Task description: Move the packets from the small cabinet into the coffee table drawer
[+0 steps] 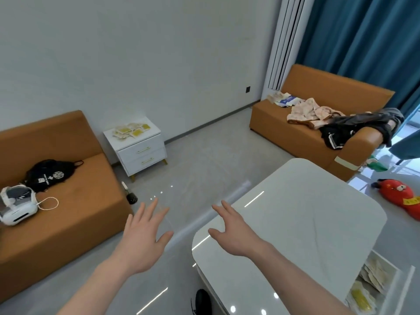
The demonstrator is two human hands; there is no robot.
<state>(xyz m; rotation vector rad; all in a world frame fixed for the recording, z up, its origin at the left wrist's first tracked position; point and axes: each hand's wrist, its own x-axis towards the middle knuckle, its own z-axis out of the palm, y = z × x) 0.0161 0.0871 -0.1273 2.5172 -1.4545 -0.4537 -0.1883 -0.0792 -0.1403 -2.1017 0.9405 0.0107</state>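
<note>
— Both bare hands are seen nearest, the left hand (145, 235) over the grey floor and the right hand (231, 233) above the near-left corner of the glossy white rounded coffee table (306, 214). How are the fingers (148, 209) held?

— They are spread apart and straight on both hands, and nothing is gripped. It may be judged that they are kept free because another load is about to be fetched.

— Where are the packets to be found?

— A loose heap of pale and yellow flat packets (131, 130) is left on top of the small white two-drawer cabinet (138, 148), far left, between the near orange sofa (68, 210) and the wall, well apart from the hands. Others, similar packets (372, 280), are already laid in the open coffee table drawer (404, 280) at the near right.

— Why is the drawer left pulled out?

— Presumably so that more can be dropped in without a hand being spared for it. The task is judged partly done.

— Anything else nearby?

— A white headset (17, 204) and a black bag (52, 173) are rested on the near sofa; clothes (318, 112) are strewn on the far orange sofa (284, 130).
</note>
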